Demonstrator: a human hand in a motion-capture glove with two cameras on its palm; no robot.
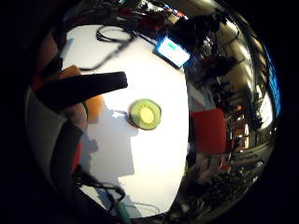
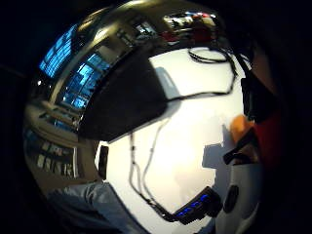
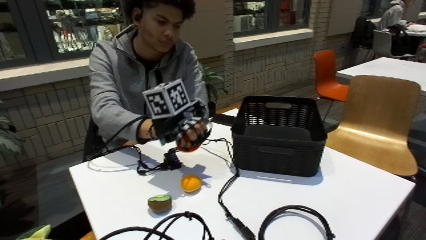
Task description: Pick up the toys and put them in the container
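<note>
Holding a red toy [image 3: 189, 146] in my curled right hand [image 3: 183, 127] above the table [image 3: 346, 190]; outside view shows the black basket [image 3: 279, 135] beside it, orange toy [image 3: 191, 183] below; little-finger view shows the kiwi slice [image 1: 145, 114]

Smooth matt white counter [image 3: 346, 195]. Black plastic container [image 3: 279, 135], walls of open lattice, matt. Glossy smooth orange toy [image 3: 191, 183] at lower centre; kiwi half toy [image 3: 160, 203] with dull brown rind, and in the little finger palm view a smooth, faintly shiny green cut face. Black cloth glove on right hand [image 3: 183, 127]. Black rubbery cables [image 3: 293, 212] along the lower edge.
</note>
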